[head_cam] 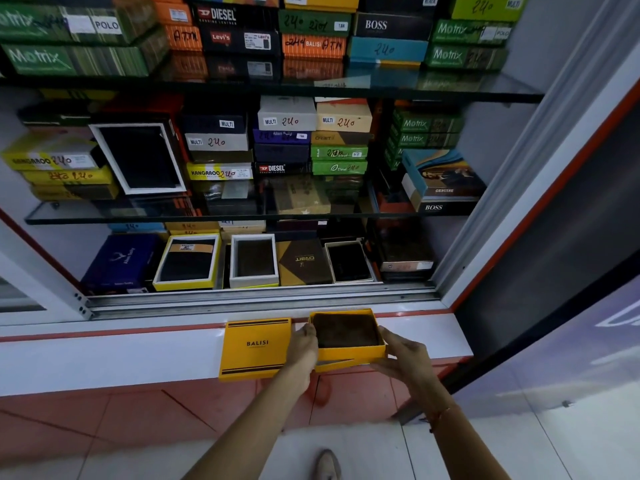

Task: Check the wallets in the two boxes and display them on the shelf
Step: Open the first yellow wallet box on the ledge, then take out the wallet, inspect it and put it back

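An open yellow box (349, 356) holds a dark brown wallet (346, 329) and is lifted slightly off the white ledge (104, 355). My left hand (304, 344) grips its left side and my right hand (403, 355) grips its right side. The box seems to rest on a second yellow piece beneath it. A yellow lid marked BALISI (256, 348) lies flat on the ledge just left of my left hand. The display shelf (242, 289) behind the ledge carries several open boxes with wallets.
Glass shelves above are packed with stacked wallet boxes (284, 143). A metal sliding track (259, 299) runs between ledge and bottom shelf. An orange-edged cabinet frame (540, 202) stands to the right. Red and white floor tiles lie below, with a foot (327, 464) visible.
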A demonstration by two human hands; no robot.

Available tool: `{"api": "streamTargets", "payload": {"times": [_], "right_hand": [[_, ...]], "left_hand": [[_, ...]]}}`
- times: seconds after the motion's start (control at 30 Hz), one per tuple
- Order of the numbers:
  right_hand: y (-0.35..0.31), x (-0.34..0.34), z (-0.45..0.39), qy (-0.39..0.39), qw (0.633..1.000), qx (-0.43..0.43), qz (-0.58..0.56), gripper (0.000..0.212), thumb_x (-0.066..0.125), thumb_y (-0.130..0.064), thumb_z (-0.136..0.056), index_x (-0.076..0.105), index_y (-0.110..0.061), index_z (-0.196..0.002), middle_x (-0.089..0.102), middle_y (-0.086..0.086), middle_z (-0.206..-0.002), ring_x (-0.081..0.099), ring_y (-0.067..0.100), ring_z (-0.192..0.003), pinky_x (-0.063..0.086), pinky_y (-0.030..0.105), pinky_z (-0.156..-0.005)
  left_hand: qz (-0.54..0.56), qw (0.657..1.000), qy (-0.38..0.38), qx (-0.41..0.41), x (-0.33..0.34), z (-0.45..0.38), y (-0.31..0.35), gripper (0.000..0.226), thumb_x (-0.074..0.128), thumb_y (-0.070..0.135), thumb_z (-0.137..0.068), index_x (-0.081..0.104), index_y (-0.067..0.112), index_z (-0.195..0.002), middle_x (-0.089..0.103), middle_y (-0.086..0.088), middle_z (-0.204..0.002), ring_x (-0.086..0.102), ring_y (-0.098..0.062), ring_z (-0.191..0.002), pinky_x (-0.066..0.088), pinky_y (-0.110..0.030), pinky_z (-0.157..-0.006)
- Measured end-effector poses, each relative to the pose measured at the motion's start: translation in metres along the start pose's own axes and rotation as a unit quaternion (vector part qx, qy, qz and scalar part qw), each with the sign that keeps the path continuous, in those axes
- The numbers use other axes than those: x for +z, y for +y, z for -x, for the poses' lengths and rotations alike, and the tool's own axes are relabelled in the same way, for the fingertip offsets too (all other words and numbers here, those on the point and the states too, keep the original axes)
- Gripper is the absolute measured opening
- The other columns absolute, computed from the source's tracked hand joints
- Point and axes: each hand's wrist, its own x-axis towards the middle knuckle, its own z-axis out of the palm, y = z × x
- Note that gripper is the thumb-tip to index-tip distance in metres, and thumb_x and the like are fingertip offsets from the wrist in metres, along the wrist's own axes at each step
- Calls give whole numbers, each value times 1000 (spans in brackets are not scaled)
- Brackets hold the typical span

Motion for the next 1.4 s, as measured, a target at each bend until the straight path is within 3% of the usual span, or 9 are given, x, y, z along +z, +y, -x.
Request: {"api": "streamTargets", "payload": {"times": [0.13,0.3,0.5,0.63,0.77,0.87,0.97,1.2,1.4], "right_hand": [[12,11,-10,83,966,-66,235,32,59,-29,-89,74,-1,-88,73,18,-83,70,29,-71,61,43,-68],[16,25,-6,146,892,-161,395,29,57,-13,-87,71,-7,-63,65,6,-55,56,14,-47,42,19,-47],[7,38,-13,157,861,-152,459,23,55,-13,-91,72,-6,-77,63,3,-65,66,17,-62,46,18,-55],[6,47,-13,159,858,-179,455,20,60,-11,-89,69,-11,-107,73,10,-99,71,21,-85,60,29,-76],[4,61,-12,154,827,-138,523,21,54,-14,-92,65,-5,-107,54,12,-120,56,25,-104,54,28,-85],[-3,73,-9,157,853,-74,492,28,51,-19,-91,61,0,-108,42,15,-124,39,31,-114,48,36,-89],[-13,75,-15,154,886,-10,437,48,63,-32,-81,52,-2,-117,43,15,-123,36,33,-118,43,45,-94],[-43,57,-25,100,977,-41,184,44,81,-22,-68,60,-12,-105,68,14,-99,67,31,-93,58,46,-82],[-92,34,-9,-1,997,-70,-13,31,72,-17,-80,66,0,-105,67,21,-102,66,32,-91,58,36,-68]], "left_hand": [[-31,997,-9,67,-3,-4,-9,42,31,18,-101,35,11,-143,32,-12,-153,33,-29,-138,34,-32,-104],[-111,988,11,103,-6,-18,-20,42,33,17,-101,38,18,-142,32,-7,-153,41,-26,-134,42,-18,-85],[-234,959,85,137,-13,-21,-22,35,50,11,-94,56,12,-128,61,-12,-130,57,-27,-117,47,-26,-82],[-300,933,118,160,-14,-22,-20,21,57,10,-89,71,8,-104,73,-12,-100,66,-25,-98,39,-25,-64],[-314,924,130,175,-11,-20,-19,20,54,6,-90,69,7,-103,72,-11,-102,66,-24,-101,42,-22,-68],[-310,924,115,192,-9,-18,-16,35,54,0,-88,62,11,-121,68,-10,-117,60,-25,-114,49,-28,-90],[-350,914,83,190,-9,-18,-13,40,49,-6,-87,59,11,-122,66,-12,-118,59,-27,-114,51,-33,-94],[-347,921,-125,123,-36,-18,15,106,71,2,-73,1,17,-150,44,-10,-144,48,-29,-128,47,-33,-96],[-142,947,-145,247,-68,-3,45,106,91,25,-52,36,25,-142,52,1,-136,48,-13,-128,44,-33,-106]]}}
